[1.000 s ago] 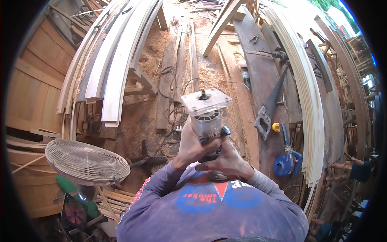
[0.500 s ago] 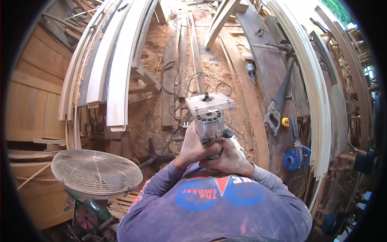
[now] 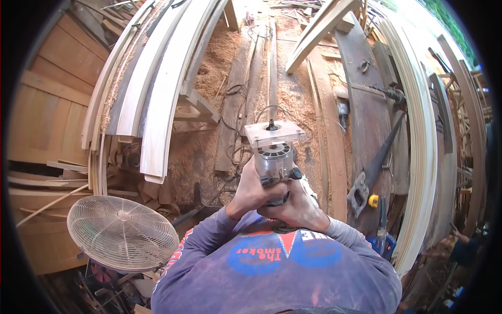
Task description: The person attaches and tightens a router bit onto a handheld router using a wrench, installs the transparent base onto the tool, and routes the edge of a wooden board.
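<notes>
A trim router [image 3: 273,159] with a clear square base plate [image 3: 274,133] is held upright in front of my chest, its base and black collet facing up. My left hand [image 3: 250,189] is wrapped round the left side of its body. Against the lower right side, below the black knob, my right hand [image 3: 299,205] closes round it too. The two hands meet at the lower end of the router, which they partly hide.
Pale boards [image 3: 156,141] lie on a stand at the left, above a caged fan [image 3: 123,233]. At the right a plank bench [image 3: 370,141] bears a handsaw [image 3: 358,192], a drill [image 3: 396,96] and a yellow tape measure [image 3: 373,201]. Cables and shavings cover the floor. A person's arm shows far right.
The view has turned, so the boards and right-hand tools appear farther right in the frame. Both hands keep their hold on the router, which stays almost in the same place before my chest.
</notes>
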Demonstrator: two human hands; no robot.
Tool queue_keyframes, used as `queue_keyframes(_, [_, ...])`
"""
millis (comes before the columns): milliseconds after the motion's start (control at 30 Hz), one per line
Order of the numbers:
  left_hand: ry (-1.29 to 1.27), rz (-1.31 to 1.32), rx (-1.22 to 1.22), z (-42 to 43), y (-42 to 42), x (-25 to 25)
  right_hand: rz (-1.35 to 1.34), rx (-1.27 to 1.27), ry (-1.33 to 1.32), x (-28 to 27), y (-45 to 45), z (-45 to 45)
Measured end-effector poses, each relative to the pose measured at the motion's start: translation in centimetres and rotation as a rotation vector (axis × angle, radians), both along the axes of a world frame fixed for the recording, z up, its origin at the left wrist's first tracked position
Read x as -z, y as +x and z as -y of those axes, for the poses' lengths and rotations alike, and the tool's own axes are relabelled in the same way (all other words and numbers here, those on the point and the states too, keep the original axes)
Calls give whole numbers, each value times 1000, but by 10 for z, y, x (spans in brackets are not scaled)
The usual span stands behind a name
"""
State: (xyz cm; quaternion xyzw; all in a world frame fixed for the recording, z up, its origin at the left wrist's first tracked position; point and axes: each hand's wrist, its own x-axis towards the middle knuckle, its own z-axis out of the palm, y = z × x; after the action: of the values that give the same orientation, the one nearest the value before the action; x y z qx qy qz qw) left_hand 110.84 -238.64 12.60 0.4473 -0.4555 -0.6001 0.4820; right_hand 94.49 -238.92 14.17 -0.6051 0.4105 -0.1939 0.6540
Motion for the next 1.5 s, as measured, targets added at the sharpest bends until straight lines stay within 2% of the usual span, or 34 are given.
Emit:
queue_keyframes(133, [56, 28, -44, 69, -17, 5, -87, 44, 69, -21, -17, 71])
queue_keyframes(200, [84, -3, 0, 108, -27, 9, -23, 53, 6, -13, -30, 105])
queue_keyframes(300, [83, -3, 93, 166, -48, -17, 22, 107, -85, 13, -50, 146])
queue_keyframes(367, [19, 42, 139, 202, -62, -18, 56, 128, -157, 19, -65, 176])
queue_keyframes(467, [36, 89, 175, 242, -83, -20, 81, 190, -183, 12, -85, 208])
queue_keyframes(567, [47, 109, 188, 273, -100, -20, 58, 200, -99, 1, -100, 233])
queue_keyframes(667, [27, 134, 216, 296, -109, -13, 112, 272, -229, -4, -110, 249])
queue_keyframes(767, [11, 145, 270, 315, -122, -30, 203, 292, -50, -14, -130, 264])
queue_keyframes(867, [11, 103, 278, 330, -130, -31, 90, 185, -191, -11, -164, 284])
queue_keyframes(900, [16, 59, 258, 333, -130, -29, 19, 287, -400, -1, -173, 290])
queue_keyframes(933, [47, 135, 320, 341, -128, -32, -49, 386, -604, 5, -181, 294])
queue_keyframes(967, [56, 134, 306, 346, -127, -30, -46, 371, -596, 4, -186, 301])
queue_keyframes(1033, [94, 23, 303, 355, -126, -23, -90, 255, -1043, 0, -194, 325])
queue_keyframes(1067, [109, 15, 333, 360, -123, -22, -77, 245, -1111, -8, -187, 333])
queue_keyframes(1167, [195, -99, 377, 376, -113, -1, -43, 206, -1098, 9, -180, 357])
queue_keyframes(1233, [152, -184, 396, 380, -96, 31, -21, 177, -1097, 13, -170, 373])
queue_keyframes(1300, [318, -538, 276, 380, -91, 51, -95, 168, -1089, 18, -158, 386])
queue_keyframes(1333, [248, -489, 332, 383, -83, 62, -120, 160, -1097, 23, -151, 393])
queue_keyframes(1367, [359, -361, 242, 390, -84, 46, -84, 110, -1105, 25, -142, 401])
queue_keyframes(1500, [348, -296, 86, 414, -57, 54, -169, 44, -1018, 28, -100, 444])
